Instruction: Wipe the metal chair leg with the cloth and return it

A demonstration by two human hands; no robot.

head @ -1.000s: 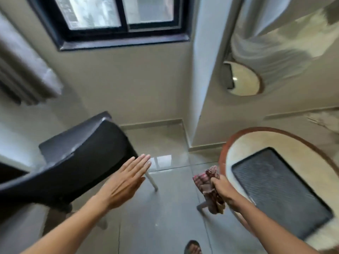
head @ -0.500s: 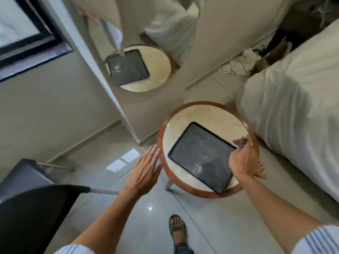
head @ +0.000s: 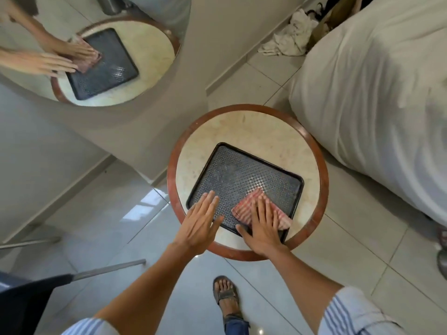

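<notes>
Hands: two, a left hand [head: 199, 224] and a right hand [head: 262, 228], both flat with fingers spread, at 6 o'clock of the table.
Cloths: one checked cloth [head: 251, 204], under the right hand.
Trays: one dark tray [head: 242, 175].
Tables: one round table [head: 242, 126].
Chair legs: two metal chair legs [head: 108, 268], at 8 o'clock.
Sandalled feet: one [head: 226, 296], at 6 o'clock.
Mirrors: one [head: 150, 59], at 11 o'clock.

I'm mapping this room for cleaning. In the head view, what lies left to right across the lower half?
Black chair → metal chair leg → left hand → right hand pressing the checked cloth on the black tray → white bedding.
</notes>
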